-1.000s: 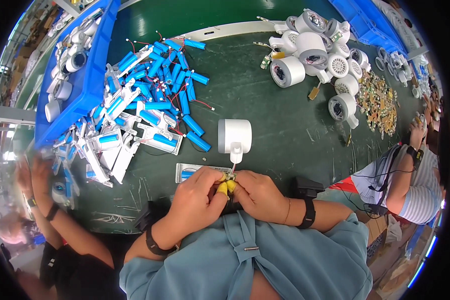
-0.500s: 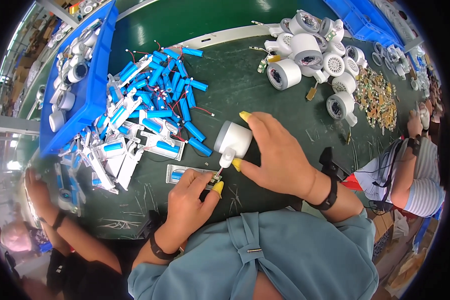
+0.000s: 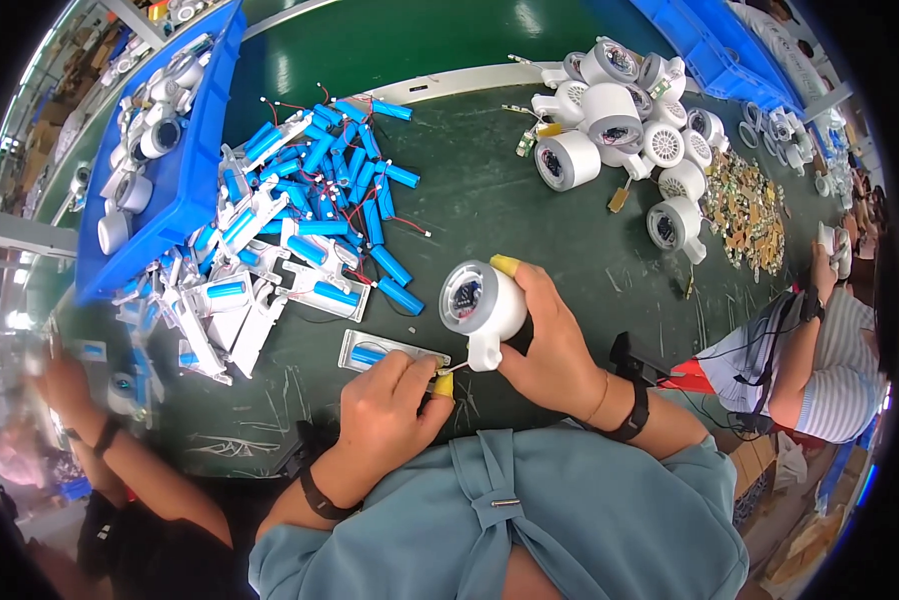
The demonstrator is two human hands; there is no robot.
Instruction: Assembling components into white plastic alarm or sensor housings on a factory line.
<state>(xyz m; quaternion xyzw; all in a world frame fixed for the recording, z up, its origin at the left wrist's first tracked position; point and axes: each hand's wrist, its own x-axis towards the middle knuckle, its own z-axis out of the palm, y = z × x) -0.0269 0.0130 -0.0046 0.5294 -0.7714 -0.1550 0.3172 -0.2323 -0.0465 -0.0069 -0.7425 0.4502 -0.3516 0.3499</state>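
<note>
My right hand (image 3: 560,350) grips a white round housing (image 3: 507,305) with a grey rim, its thumb and a yellow-covered finger around the side. The open face shows a dark circuit board inside and tilts toward the left. A short neck points down, and thin wires (image 3: 457,368) run from it to my left hand (image 3: 392,405). That hand is closed in a pinch on a small circuit board at the wire ends, mostly hidden by the fingertips. Just beyond the left fingers lies a white handle shell (image 3: 347,352) holding a blue battery cell (image 3: 368,356).
Blue battery cells (image 3: 320,155) with red wires and white shells (image 3: 255,335) are heaped at the left, beside a blue crate (image 3: 185,225). White housings (image 3: 610,105) and small circuit boards (image 3: 748,210) form piles at the right. Co-workers' arms (image 3: 160,480) show at both sides.
My right hand has turned the white housing so its grey-rimmed open face shows, shifting it slightly right and nearer. My left hand has moved slightly right, still pinching the small board.
</note>
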